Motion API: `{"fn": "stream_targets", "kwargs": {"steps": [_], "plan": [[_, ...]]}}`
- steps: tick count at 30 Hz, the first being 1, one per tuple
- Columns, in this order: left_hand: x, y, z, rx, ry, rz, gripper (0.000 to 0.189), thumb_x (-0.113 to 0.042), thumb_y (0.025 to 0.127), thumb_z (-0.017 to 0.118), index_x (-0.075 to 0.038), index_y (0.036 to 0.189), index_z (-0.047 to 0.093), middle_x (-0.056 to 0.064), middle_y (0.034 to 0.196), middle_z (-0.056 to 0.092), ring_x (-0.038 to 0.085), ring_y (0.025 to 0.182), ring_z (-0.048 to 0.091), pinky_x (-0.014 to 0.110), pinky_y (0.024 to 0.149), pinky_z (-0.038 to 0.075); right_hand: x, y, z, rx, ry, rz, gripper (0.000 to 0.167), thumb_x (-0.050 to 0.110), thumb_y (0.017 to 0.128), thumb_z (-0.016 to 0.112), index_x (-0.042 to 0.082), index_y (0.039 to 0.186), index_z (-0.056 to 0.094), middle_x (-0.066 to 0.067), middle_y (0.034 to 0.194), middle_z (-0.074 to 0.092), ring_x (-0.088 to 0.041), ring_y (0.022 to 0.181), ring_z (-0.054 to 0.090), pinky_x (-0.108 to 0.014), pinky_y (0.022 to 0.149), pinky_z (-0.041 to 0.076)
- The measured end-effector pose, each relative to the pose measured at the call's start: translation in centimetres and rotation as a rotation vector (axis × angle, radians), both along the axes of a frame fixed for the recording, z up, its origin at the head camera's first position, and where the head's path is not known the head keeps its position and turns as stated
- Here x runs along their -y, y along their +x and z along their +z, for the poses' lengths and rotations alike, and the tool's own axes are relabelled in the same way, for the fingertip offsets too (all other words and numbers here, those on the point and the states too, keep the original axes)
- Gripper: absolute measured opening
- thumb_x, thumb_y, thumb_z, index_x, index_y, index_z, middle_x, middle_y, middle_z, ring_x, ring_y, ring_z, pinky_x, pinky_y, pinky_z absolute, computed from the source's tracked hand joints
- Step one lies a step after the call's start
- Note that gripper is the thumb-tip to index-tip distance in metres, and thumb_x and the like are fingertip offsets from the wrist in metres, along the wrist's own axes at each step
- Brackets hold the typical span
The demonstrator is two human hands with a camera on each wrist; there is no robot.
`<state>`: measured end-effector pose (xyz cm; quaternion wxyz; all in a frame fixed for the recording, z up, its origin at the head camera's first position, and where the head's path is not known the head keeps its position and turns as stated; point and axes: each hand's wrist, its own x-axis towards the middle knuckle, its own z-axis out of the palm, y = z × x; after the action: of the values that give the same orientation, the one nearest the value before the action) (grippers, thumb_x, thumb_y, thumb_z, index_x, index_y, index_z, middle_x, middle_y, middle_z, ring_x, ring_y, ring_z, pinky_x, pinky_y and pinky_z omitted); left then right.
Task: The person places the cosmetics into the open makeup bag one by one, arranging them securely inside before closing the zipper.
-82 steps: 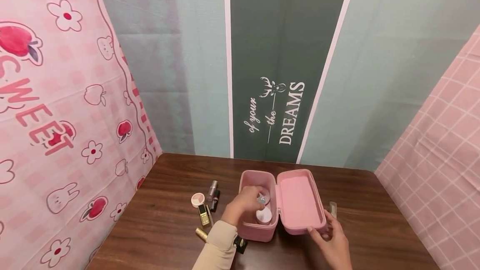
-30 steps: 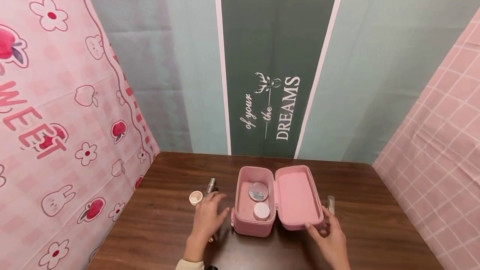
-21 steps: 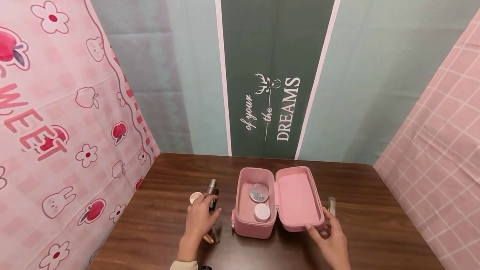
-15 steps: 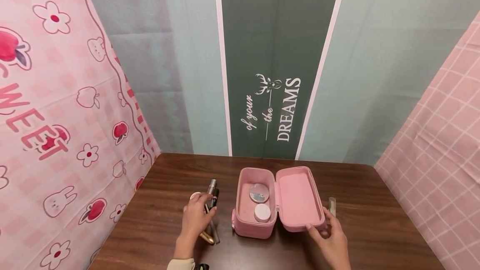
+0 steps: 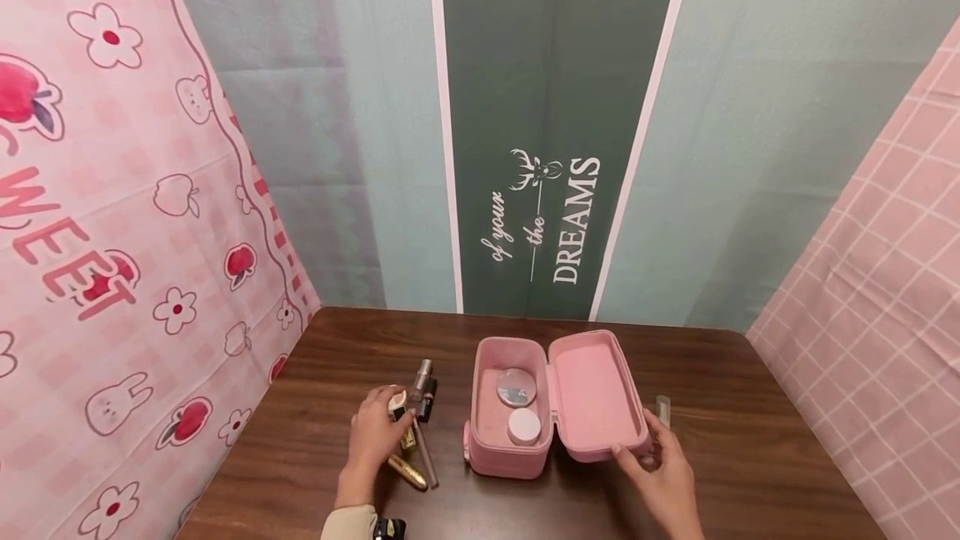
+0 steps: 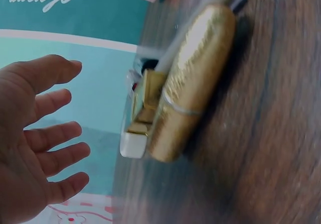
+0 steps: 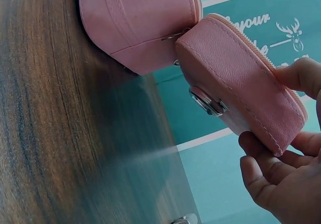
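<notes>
My left hand (image 5: 372, 429) is over the small cosmetics at the table's left, fingers relaxed and spread in the left wrist view. Close to it lie a round powder palette (image 5: 398, 398), a black-and-gold lipstick (image 5: 408, 439), a gold tube (image 6: 193, 83) and a slim pencil-like tube (image 5: 425, 452). The open pink cosmetic case (image 5: 510, 463) stands mid-table, with a shiny round compact (image 5: 517, 387) and a white round jar (image 5: 524, 426) inside. My right hand (image 5: 667, 477) grips the edge of the case's lid (image 7: 241, 83), thumb on one side and fingers on the other.
Beyond the left hand lie a clear-capped tube (image 5: 422, 379) and a black lipstick tube (image 5: 428, 401). Another clear-capped tube (image 5: 663, 409) is just right of the lid. Fabric hangings (image 5: 352, 190) border the wooden table (image 5: 750, 440) at the back and sides.
My left hand has let go of the shiny compact inside the case, come out and moved left over the loose cosmetics, then drawn slightly further left. The right hand has stayed on the lid.
</notes>
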<state>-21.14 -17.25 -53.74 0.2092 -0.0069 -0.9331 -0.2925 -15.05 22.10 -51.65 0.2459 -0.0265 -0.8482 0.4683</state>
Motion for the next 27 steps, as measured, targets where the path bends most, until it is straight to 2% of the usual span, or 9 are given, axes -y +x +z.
{"fn": "stream_targets", "kwargs": {"steps": [6,11,14,20,27], "plan": [[1.1,-0.9,-1.2,0.010,0.097,0.013,0.040,-0.016,0.073,0.076,-0.001,0.108,0.064,0.019,0.109,0.060,0.037,0.097,0.058,0.052,0.078,0.044,0.0,-0.2,0.1,0.002,0.006,-0.004,0.066,0.007,0.071,0.079,-0.005,0.128,0.048,-0.022,0.108,0.058,-0.005,0.073,0.055,-0.014,0.063,0.045],[1.8,-1.7,-2.0,-0.010,0.195,0.025,0.043,-0.011,0.072,0.075,0.001,0.111,0.062,0.023,0.107,0.059,0.040,0.096,0.057,0.051,0.078,0.044,0.0,-0.4,0.1,0.001,-0.001,-0.005,0.066,0.006,0.070,0.079,-0.004,0.128,0.048,-0.021,0.105,0.059,-0.007,0.073,0.056,-0.016,0.063,0.046],[2.4,-2.1,-2.3,-0.008,0.216,0.039,0.042,-0.009,0.073,0.073,0.002,0.112,0.062,0.025,0.108,0.058,0.042,0.097,0.055,0.053,0.079,0.042,0.1,-0.3,0.1,0.002,-0.009,0.001,0.066,0.006,0.071,0.079,-0.004,0.128,0.048,-0.020,0.104,0.059,-0.008,0.073,0.056,-0.017,0.063,0.047],[3.1,-2.4,-2.8,0.046,0.247,0.045,0.040,-0.010,0.077,0.072,0.003,0.114,0.060,0.024,0.107,0.058,0.041,0.098,0.054,0.053,0.081,0.040,0.1,-0.1,0.0,0.012,-0.025,0.005,0.065,0.006,0.071,0.078,-0.004,0.128,0.048,-0.021,0.105,0.059,-0.007,0.073,0.056,-0.018,0.063,0.047],[3.8,-2.4,-3.8,0.028,0.309,0.028,0.041,-0.002,0.073,0.072,0.005,0.112,0.060,0.022,0.104,0.062,0.036,0.094,0.058,0.047,0.083,0.043,0.2,0.0,0.2,0.024,-0.025,0.003,0.065,0.007,0.072,0.078,-0.004,0.128,0.048,-0.021,0.103,0.059,-0.008,0.073,0.056,-0.017,0.063,0.046]]}}
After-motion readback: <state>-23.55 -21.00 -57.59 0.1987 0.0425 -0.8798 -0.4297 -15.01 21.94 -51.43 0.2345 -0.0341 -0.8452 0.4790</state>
